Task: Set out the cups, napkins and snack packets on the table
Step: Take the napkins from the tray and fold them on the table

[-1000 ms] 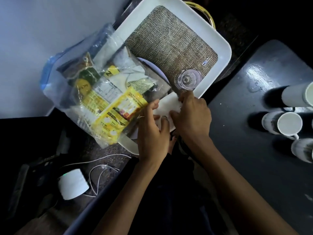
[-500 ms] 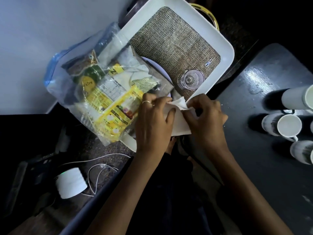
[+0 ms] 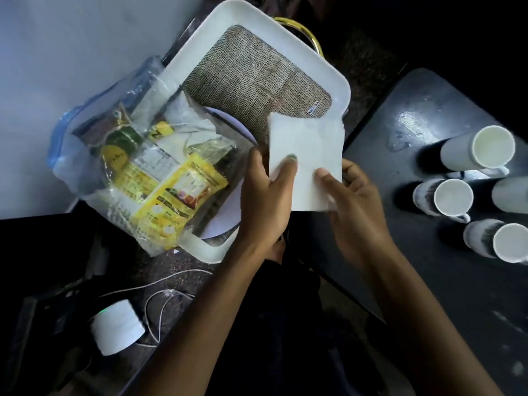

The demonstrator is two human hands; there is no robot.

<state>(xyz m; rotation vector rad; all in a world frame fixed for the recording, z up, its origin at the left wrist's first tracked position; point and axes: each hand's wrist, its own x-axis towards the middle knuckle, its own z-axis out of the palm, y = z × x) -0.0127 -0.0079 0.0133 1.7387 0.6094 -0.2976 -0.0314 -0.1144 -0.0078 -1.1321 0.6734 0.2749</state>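
Note:
A white folded napkin (image 3: 307,155) is held up over the near right corner of the white tray (image 3: 340,90). My left hand (image 3: 264,201) pinches its left edge and my right hand (image 3: 353,201) grips its lower right side. A clear plastic bag (image 3: 94,155) with yellow snack packets (image 3: 177,201) lies across the tray's left side. Several white cups (image 3: 453,197) stand on the dark table (image 3: 428,281) at the right. The napkin hides the tray's corner behind it.
A woven brown mat (image 3: 251,81) lines the tray, with a pale plate (image 3: 228,215) partly under the bag. A white round device (image 3: 117,330) with a white cable (image 3: 163,292) lies on the dark floor at lower left. A pale wall stands at upper left.
Both hands have lifted the napkin up off the tray's near edge and spread it flat. A small clear glass seen on the mat earlier is now behind the napkin.

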